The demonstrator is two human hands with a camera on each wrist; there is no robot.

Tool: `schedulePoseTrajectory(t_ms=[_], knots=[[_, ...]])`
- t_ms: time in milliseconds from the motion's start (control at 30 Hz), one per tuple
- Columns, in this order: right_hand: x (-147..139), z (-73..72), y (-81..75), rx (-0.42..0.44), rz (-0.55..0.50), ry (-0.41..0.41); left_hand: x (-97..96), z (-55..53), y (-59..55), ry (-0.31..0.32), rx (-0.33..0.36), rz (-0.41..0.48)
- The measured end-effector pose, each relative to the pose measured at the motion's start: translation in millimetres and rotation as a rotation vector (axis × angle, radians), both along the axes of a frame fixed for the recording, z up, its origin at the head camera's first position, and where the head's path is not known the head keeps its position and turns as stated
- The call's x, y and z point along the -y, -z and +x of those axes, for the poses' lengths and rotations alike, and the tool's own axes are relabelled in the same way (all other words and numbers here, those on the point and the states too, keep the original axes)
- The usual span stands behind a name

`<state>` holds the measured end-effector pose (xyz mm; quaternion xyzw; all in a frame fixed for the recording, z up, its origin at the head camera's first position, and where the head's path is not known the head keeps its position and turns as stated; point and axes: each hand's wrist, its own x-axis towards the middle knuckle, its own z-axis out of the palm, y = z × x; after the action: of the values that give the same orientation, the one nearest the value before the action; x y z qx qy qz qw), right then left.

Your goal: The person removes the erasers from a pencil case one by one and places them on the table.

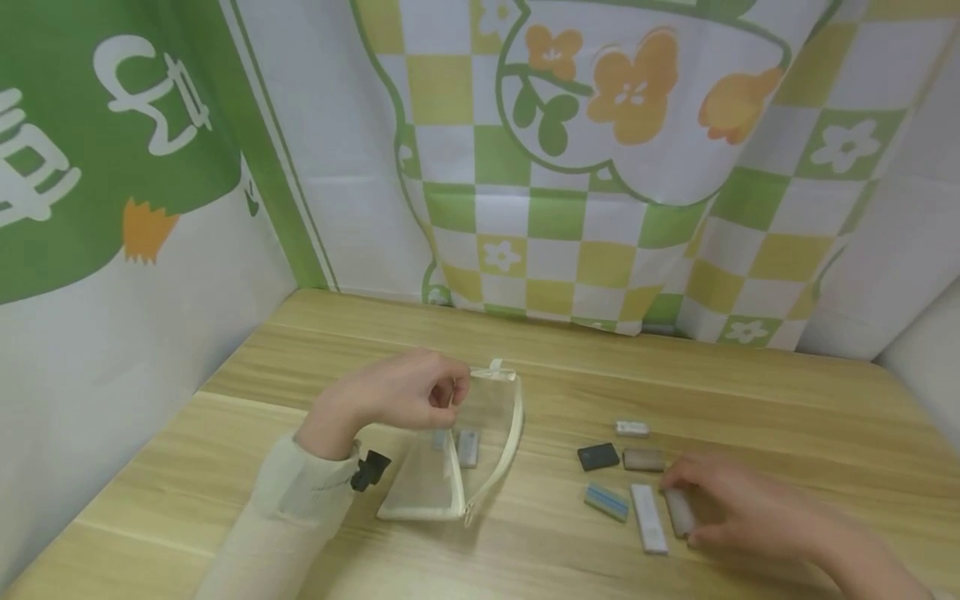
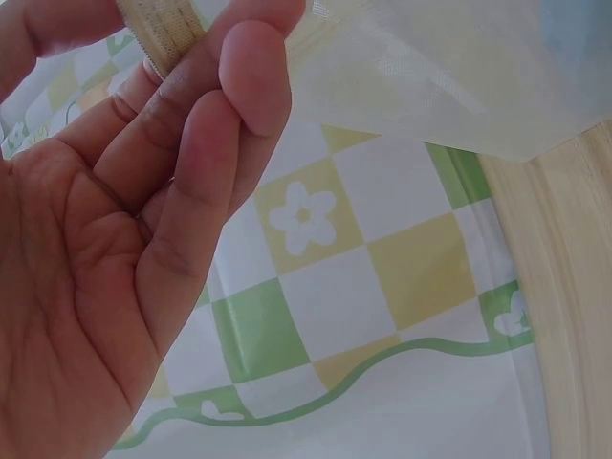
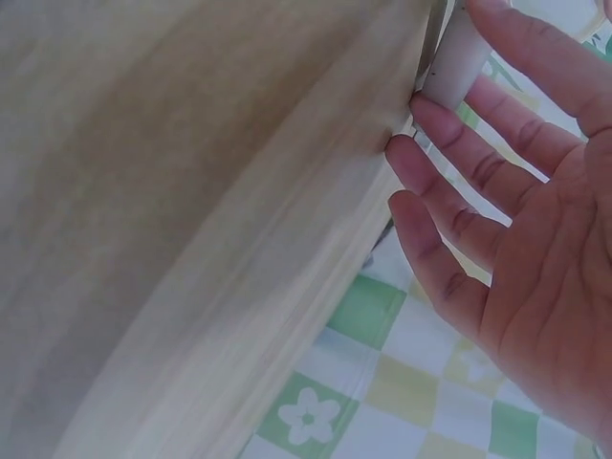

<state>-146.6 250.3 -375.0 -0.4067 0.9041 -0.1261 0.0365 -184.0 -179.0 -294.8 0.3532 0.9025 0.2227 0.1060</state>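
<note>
My left hand (image 1: 408,390) pinches the upper edge of a see-through mesh zip pouch (image 1: 491,467) and holds its mouth apart. In the left wrist view, the pouch's beige zipper tape (image 2: 164,36) passes between thumb and fingers. A small pale block with printing (image 1: 468,448) shows through the mesh. On the right, my right hand (image 1: 750,504) holds a small grey eraser-like block (image 1: 679,512) by its two ends, thumb at the near one. The right wrist view shows the block (image 3: 457,62) pale and rounded at the fingertips.
Left of the right hand lie a long white block (image 1: 648,518), a blue-green striped block (image 1: 607,502), a black block (image 1: 598,456), a brownish block (image 1: 643,459) and a small white one (image 1: 632,428). Checked cloth (image 1: 555,250) hangs behind the wooden table (image 1: 247,433).
</note>
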Motion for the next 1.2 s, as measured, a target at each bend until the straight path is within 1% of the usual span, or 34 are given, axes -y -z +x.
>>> schedulePoseTrajectory(t_ms=[100, 333, 467, 667, 933, 1100, 1200], knots=[[1.2, 0.3, -1.1, -0.003, 0.003, 0.0, 0.4, 0.0, 0.2, 0.0, -0.003, 0.001], [4.3, -0.4, -2.6, 0.052, 0.018, 0.01, 1.0, 0.8, 0.1, -0.001, -0.006, -0.001], [4.8, 0.5, -2.4, 0.071, 0.021, 0.015, 1.2, 1.2, -0.3, -0.004, -0.001, -0.002], [4.9, 3.0, -2.1, 0.041, 0.024, 0.022, 0.6, 0.3, 0.5, -0.002, -0.017, -0.014], [4.0, 5.2, -2.4, 0.033, 0.016, 0.051, 0.7, -1.8, 2.2, 0.001, -0.017, -0.015], [3.3, 0.9, -5.1, 0.037, -0.033, 0.04, 0.5, -1.2, 1.1, -0.002, -0.019, -0.021], [4.1, -2.7, -9.2, 0.047, -0.042, 0.047, 0.3, -0.8, 0.6, -0.003, -0.022, -0.02]])
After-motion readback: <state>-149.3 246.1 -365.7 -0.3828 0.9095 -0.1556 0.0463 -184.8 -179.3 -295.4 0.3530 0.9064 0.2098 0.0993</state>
